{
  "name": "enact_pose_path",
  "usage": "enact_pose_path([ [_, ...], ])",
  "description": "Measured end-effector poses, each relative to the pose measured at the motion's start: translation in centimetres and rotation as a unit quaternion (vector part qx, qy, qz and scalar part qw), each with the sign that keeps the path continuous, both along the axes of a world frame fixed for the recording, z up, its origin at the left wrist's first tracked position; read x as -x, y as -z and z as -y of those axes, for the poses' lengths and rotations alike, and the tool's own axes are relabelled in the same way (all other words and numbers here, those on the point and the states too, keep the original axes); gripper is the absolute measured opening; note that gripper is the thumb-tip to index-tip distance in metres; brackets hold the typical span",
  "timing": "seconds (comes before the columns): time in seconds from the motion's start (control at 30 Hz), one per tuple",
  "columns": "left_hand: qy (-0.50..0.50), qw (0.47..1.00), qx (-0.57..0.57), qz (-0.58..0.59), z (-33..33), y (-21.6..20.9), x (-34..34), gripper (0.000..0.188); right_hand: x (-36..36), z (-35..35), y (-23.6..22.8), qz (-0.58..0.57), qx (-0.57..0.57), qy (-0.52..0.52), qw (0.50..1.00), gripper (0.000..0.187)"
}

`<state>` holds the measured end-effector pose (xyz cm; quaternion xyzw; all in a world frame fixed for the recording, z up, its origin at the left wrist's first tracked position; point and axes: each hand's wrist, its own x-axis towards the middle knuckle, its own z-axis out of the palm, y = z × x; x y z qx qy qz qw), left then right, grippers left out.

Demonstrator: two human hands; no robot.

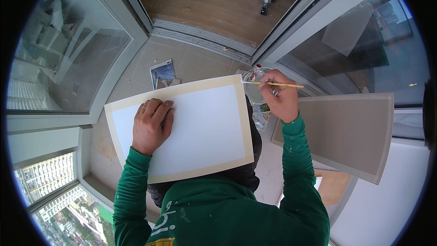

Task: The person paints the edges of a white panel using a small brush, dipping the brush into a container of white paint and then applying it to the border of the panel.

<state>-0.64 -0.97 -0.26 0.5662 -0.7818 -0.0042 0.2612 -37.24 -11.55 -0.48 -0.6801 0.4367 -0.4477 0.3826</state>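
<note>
A white rectangular panel [200,127] with a cream border, perhaps masking tape, lies across my lap. My left hand [152,125] rests palm down on its upper left part, with the fingers bent and the thumb a little apart. Nothing shows in that hand. My right hand [279,92] is shut on a thin paintbrush [287,84] with a yellowish wooden handle. The brush points left, and its white tip is at the panel's far right corner. Whether the bristles touch the edge is too small to tell.
Behind my right hand stands a round clear container [256,92] with a reddish-stained object in it. A grey-beige panel [339,132] with a paler border stands at the right. Printed paper [163,72] lies on the floor. Glass doors flank a sliding-door track [200,38].
</note>
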Motion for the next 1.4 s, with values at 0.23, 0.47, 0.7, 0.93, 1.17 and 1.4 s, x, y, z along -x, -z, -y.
enact_pose_path([
  [0.23,0.004,1.0,0.0,-0.018,0.06,-0.11,0.12,0.022,0.1,0.27,0.31,-0.013,0.008,0.016,1.0,0.009],
  [0.47,0.003,1.0,0.002,0.002,0.06,-0.05,0.07,0.019,-0.04,0.3,0.42,-0.006,0.009,0.023,1.0,0.009],
  [0.7,0.005,1.0,0.0,0.001,0.1,-0.12,0.06,0.019,-0.1,0.29,0.32,0.009,0.015,0.026,1.0,0.009],
  [0.93,0.004,1.0,0.004,-0.014,0.05,0.02,0.04,0.022,-0.37,0.42,-0.08,0.009,0.017,0.037,0.999,0.009],
  [1.17,0.006,1.0,0.004,-0.013,0.04,-0.09,0.0,0.021,-0.46,0.68,0.28,0.0,0.021,0.032,0.999,0.008],
  [1.4,0.004,1.0,-0.004,-0.003,0.02,-0.33,-0.03,0.019,-0.32,0.47,0.05,-0.008,0.014,0.02,1.0,0.006],
])
